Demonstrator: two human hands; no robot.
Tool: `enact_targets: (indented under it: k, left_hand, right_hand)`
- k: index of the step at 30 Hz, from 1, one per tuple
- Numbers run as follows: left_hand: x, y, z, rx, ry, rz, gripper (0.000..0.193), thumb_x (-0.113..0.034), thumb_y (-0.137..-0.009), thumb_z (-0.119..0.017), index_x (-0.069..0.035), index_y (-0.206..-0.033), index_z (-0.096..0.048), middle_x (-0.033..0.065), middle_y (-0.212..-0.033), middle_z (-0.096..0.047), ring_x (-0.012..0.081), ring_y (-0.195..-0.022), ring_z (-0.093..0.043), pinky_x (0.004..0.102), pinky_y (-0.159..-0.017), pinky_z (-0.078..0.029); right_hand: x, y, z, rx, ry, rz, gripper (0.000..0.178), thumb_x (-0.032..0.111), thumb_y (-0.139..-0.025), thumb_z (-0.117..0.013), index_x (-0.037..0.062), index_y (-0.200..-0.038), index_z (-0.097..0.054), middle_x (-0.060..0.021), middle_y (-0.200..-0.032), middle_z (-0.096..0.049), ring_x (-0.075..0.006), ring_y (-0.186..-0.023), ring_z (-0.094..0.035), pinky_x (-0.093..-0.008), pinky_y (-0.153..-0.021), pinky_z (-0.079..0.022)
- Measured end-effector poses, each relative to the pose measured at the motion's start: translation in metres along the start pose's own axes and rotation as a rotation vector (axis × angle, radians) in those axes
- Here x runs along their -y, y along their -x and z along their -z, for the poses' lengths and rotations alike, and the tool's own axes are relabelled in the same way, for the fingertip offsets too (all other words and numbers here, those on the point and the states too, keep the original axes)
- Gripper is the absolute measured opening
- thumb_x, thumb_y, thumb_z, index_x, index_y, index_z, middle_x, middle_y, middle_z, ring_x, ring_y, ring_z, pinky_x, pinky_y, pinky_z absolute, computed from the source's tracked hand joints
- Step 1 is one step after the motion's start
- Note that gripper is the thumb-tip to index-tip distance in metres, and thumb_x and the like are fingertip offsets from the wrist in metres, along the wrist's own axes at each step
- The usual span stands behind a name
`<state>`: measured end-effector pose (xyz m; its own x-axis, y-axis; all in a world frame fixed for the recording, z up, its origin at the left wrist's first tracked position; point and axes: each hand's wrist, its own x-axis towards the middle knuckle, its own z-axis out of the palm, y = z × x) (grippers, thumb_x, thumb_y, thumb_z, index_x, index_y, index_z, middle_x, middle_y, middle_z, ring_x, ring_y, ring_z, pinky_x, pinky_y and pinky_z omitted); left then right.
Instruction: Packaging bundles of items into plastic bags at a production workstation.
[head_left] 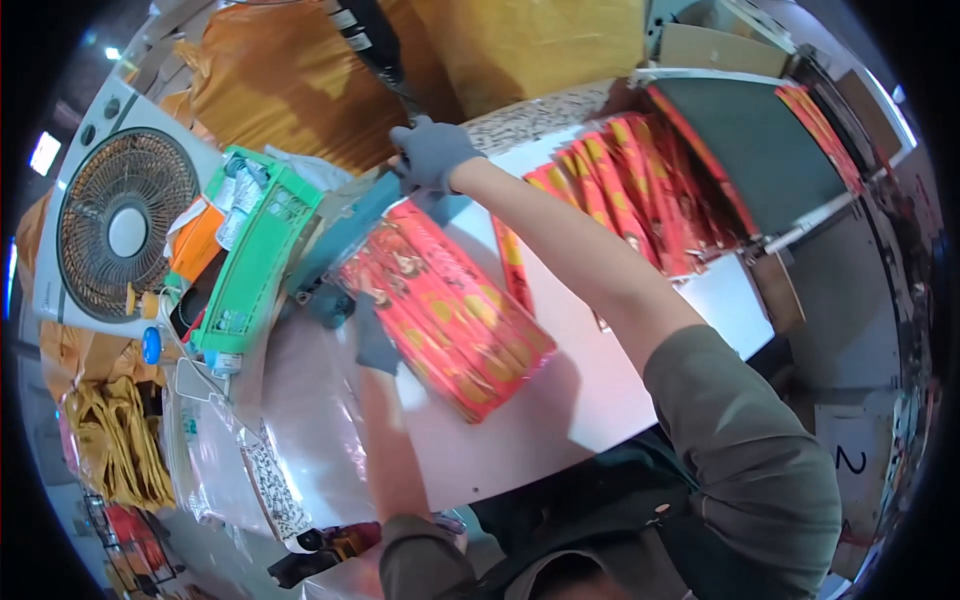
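Note:
A clear plastic bag of red packets with yellow spots lies slanted on the white table, its far end against a teal bar-shaped device that looks like a bag sealer. My left hand, in a grey glove, holds the bag by its left edge; some fingers are hidden. My right hand, gloved alike, is closed on the sealer's far end. Just above it hangs a black tool with a slim metal tip; whether they touch is unclear.
More red packets lie in a row at right, before a dark green conveyor belt. A green plastic basket and a fan stand at left. Clear plastic bags cover the table's left part. Large yellow sacks fill the back.

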<state>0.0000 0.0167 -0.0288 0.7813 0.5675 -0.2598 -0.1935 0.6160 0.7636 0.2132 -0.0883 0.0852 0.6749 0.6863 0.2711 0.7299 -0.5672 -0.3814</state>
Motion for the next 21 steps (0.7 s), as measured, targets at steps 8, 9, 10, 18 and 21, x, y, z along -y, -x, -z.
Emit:
enact_targets:
  k: [8, 9, 10, 18, 21]
  left_hand:
    - [-0.020, 0.028, -0.024, 0.028, -1.538, -1.010, 0.046, -0.017, -0.078, -0.069, -0.002, -0.116, -0.048, 0.0113, -0.098, -0.058, 0.0209, -0.091, -0.058, 0.0297, -0.077, -0.048]
    - [-0.003, 0.022, -0.036, 0.202, -1.501, -1.086, 0.049, -0.013, -0.079, -0.069, -0.003, -0.121, -0.046, 0.0090, -0.105, -0.057, 0.0152, -0.093, -0.057, 0.0264, -0.077, -0.048]
    - [0.019, 0.030, -0.066, 0.311, -1.342, -0.783, 0.050, -0.014, -0.080, -0.069, -0.002, -0.122, -0.045, 0.0097, -0.109, -0.055, 0.0169, -0.098, -0.056, 0.0269, -0.080, -0.047]
    - [0.110, -0.028, -0.149, 0.244, -0.191, 0.256, 0.056, -0.021, -0.088, -0.059, -0.005, -0.134, -0.033, 0.0148, -0.134, -0.038, 0.0299, -0.118, -0.046, 0.0543, -0.096, -0.042]
    - [0.114, -0.035, -0.173, 0.279, -0.267, 0.246, 0.054, -0.025, -0.089, -0.057, -0.004, -0.134, -0.034, 0.0156, -0.138, -0.034, 0.0312, -0.120, -0.045, 0.0459, -0.096, -0.044]
  right_hand:
    - [-0.067, 0.120, 0.049, -0.120, 0.126, -0.028, 0.081, 0.052, -0.075, -0.062, 0.0074, -0.136, -0.031, -0.0252, -0.113, -0.050, -0.0413, -0.105, -0.050, -0.0479, -0.089, -0.042]
    - [-0.090, 0.134, 0.054, -0.167, 0.297, -0.133, 0.083, 0.053, -0.074, -0.062, 0.0072, -0.135, -0.031, -0.0256, -0.116, -0.049, -0.0416, -0.106, -0.050, -0.0490, -0.089, -0.041]
    - [-0.119, 0.151, 0.057, -0.209, 0.470, -0.243, 0.085, 0.055, -0.073, -0.063, 0.0070, -0.135, -0.031, -0.0261, -0.119, -0.048, -0.0419, -0.108, -0.050, -0.0502, -0.090, -0.041]
    - [-0.269, 0.219, 0.075, -0.310, -0.093, -0.604, 0.116, 0.065, -0.064, -0.067, -0.0019, -0.141, -0.013, -0.0315, -0.138, -0.031, -0.0428, -0.126, -0.035, -0.0398, -0.104, -0.031]
    - [-0.212, 0.198, 0.095, 0.053, -0.166, -0.578, 0.109, 0.070, -0.059, -0.066, -0.0046, -0.132, -0.034, -0.0305, -0.116, -0.053, -0.0405, -0.108, -0.054, -0.0402, -0.091, -0.044]
